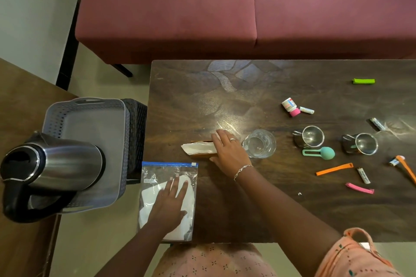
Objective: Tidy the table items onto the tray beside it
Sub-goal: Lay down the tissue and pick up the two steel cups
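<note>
Two hands were at the left end of the table [225,209]: the left hand [170,200] lay flat, fingers straight and slightly spread, pressing the zip bag [153,177], while the right hand [227,152] clasped the napkin holder [195,147] between fingers and thumb. Both items sat near the grey tray [90,119]; lifting the holder level would likely keep its napkins in.

Clear zip bag [157,175] flat, glass [259,144] upright, grey tray [90,123] left
</note>
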